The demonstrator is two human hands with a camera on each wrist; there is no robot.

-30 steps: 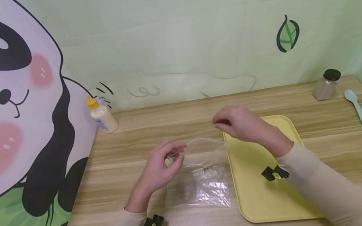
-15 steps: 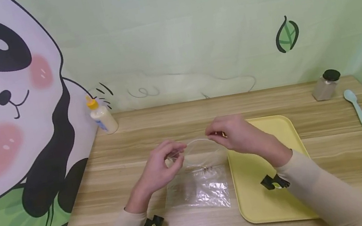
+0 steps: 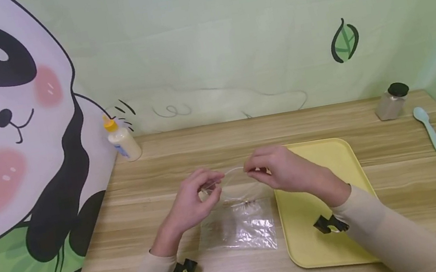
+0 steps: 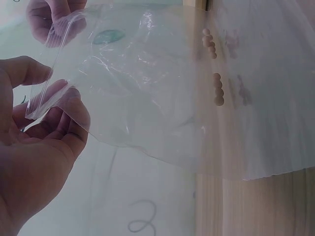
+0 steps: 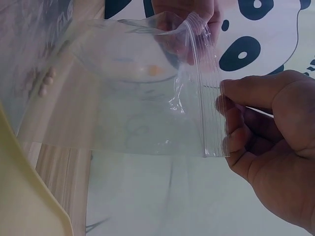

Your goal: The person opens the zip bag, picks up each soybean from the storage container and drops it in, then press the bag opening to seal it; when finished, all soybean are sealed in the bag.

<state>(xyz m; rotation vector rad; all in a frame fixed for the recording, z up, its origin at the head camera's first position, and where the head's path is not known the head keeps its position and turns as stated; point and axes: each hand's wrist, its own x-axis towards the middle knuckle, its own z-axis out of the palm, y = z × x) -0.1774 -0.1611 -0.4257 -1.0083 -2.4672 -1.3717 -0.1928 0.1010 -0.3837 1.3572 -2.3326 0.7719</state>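
A clear zip-lock bag (image 3: 245, 228) lies with its lower part flat on the wooden table, while its mouth is lifted. At the left corner of the mouth, my left hand (image 3: 194, 198) holds the zip strip between thumb and fingers. My right hand (image 3: 285, 170) pinches the opposite end; in the right wrist view, thumb and fingertips meet the ridged zip strip (image 5: 206, 98). Between the hands the two sides of the mouth bow apart. Several small tan beads (image 4: 218, 90) show through the film low in the bag, in short rows.
A yellow tray (image 3: 327, 248) lies right of the bag, under my right forearm. At the back left stands a glue bottle (image 3: 125, 145) with an orange cap. A black-lidded jar (image 3: 392, 105) and a pale blue spoon (image 3: 431, 131) are at the far right.
My right hand has come left and down onto the right end of the bag's mouth and now pinches it. My left hand keeps its hold in place.
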